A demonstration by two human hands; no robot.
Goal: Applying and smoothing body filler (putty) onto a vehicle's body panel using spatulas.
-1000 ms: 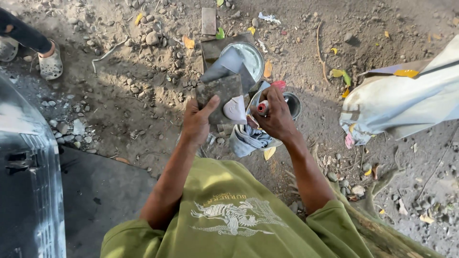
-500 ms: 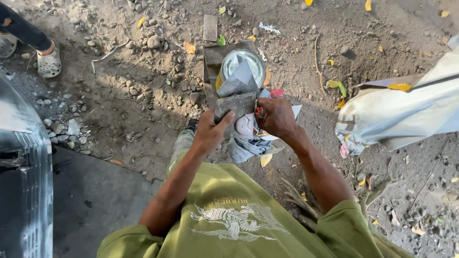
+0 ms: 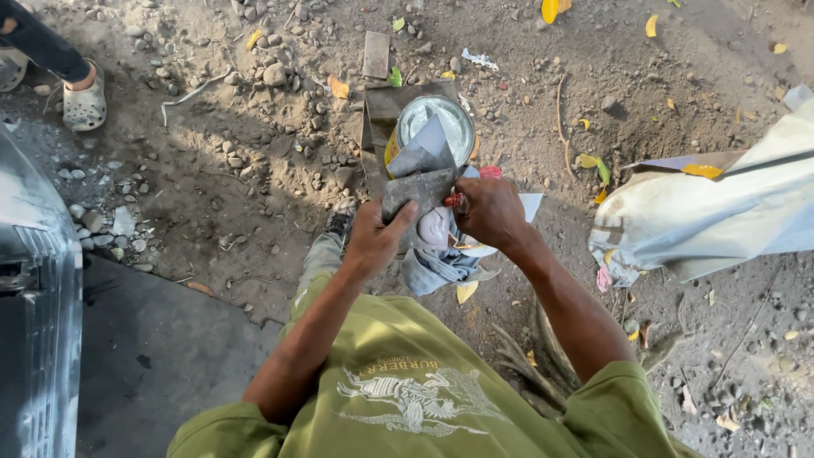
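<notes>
My left hand [image 3: 373,239] grips a flat grey board [image 3: 417,192] smeared with grey paste, thumb across its near edge. My right hand [image 3: 489,212] holds a red-handled scraper [image 3: 428,151] whose grey blade lies on the board and points toward an open round can [image 3: 458,127] of pale grey filler. The can stands on the dirt ground just beyond both hands. A grey-blue rag [image 3: 437,265] lies under my hands, beside my knee.
A grey vehicle body [image 3: 38,280] fills the left edge. A white sack [image 3: 721,212] lies at the right. Another person's foot in a pale clog [image 3: 83,103] stands at the top left. Stones, dry leaves and a small wooden block [image 3: 376,54] litter the dirt.
Both hands, with the board and scraper, have shifted nearer my body. The can, earlier partly covered by the board and blade, now shows most of its open top.
</notes>
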